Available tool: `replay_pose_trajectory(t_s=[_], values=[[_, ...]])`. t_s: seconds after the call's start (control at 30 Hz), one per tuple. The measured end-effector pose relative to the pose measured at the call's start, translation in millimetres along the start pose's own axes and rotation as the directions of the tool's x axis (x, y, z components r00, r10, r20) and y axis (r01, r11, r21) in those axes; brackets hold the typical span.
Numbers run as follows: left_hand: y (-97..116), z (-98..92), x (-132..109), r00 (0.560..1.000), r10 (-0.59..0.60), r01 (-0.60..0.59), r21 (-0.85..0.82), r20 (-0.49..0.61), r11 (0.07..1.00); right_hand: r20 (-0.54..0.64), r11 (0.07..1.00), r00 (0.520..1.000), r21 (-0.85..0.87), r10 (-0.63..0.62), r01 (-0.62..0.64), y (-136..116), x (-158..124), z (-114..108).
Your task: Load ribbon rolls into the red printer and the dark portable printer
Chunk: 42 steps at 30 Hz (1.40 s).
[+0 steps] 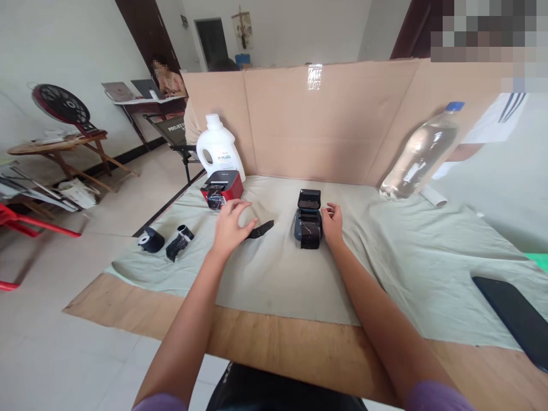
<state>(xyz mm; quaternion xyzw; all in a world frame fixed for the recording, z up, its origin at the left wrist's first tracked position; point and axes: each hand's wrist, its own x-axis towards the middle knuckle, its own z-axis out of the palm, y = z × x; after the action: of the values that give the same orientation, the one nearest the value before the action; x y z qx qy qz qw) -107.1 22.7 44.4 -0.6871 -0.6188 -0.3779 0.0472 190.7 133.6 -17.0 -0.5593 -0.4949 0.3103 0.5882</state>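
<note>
A small dark blue printer (307, 224) with its lid up stands on the pale green cloth (406, 251) in the middle of the table. My right hand (331, 224) rests against the printer's right side, fingers curled on it. My left hand (230, 225) lies on the cloth with fingers spread, its fingertips touching a black strip (261, 229) that lies flat left of the printer. A red and black printer (221, 188) sits just beyond my left hand.
A white jug (220, 147) stands behind the red printer. A clear water bottle (417, 157) leans on the cardboard wall (321, 120) at the right. Two black rolls (165, 240) lie at the cloth's left edge. A black phone (516, 317) lies at the right. A person sits far back left.
</note>
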Motion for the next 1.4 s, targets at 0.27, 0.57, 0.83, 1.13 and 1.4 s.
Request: replay_pose_trajectory(t_s=[0.27,0.57,0.83,1.13,1.4], values=[[-48,-17.8,-37,0.853,-0.399,0.468,-0.154,0.337,0.87,0.02,1.0,1.0,-0.002,-0.005,0.005,2,0,2],[-52,-39.2,-37,0.689,-0.71,0.725,0.175,-0.147,0.667,0.023,1.0,0.999,-0.018,-0.022,0.023,4,0,1],[-56,-39.6,-39,0.69,-0.699,0.722,0.26,-0.189,0.642,0.025,0.999,0.999,-0.031,-0.028,0.028,4,0,1],[-49,-38.3,-43,0.686,-0.724,0.69,0.38,-0.073,0.616,0.031,0.999,0.999,-0.015,-0.029,0.029,6,0,1],[-43,-29.2,-42,0.655,-0.755,0.681,0.426,0.01,0.596,0.035,0.999,0.999,-0.034,-0.03,0.031,8,1,2]])
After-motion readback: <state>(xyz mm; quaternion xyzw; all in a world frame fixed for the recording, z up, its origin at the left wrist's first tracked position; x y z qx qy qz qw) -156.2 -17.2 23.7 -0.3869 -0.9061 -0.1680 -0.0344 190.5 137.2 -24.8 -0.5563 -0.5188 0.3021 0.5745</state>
